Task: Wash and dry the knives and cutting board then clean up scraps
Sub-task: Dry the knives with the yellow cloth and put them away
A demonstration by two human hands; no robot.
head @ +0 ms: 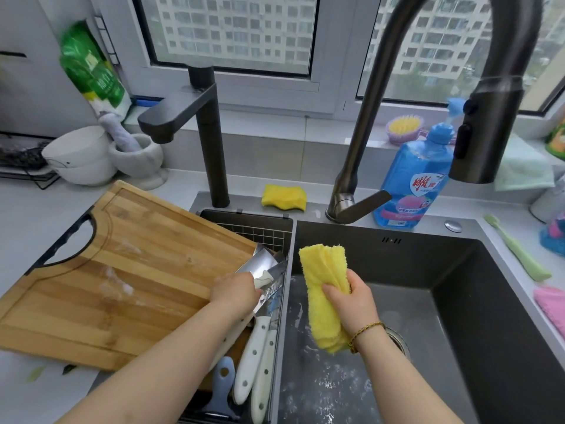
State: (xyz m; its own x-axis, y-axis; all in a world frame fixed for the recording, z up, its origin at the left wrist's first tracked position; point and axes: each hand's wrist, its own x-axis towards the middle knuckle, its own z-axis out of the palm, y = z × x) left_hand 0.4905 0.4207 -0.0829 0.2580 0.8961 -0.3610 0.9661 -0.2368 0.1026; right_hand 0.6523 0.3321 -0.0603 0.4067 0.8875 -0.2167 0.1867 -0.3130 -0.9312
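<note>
Two knives [253, 356] in basket [244, 218] | left fingers [244, 286] grip cleaver [263, 264] | right fingers [331, 293] grip cloth [321, 270]

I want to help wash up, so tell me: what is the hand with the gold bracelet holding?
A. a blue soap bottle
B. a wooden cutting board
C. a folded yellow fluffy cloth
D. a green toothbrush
C: the right hand, the one with the bracelet, curls its fingers round the folded yellow fluffy cloth over the dark sink, while the left hand grips a shiny steel knife.
</note>
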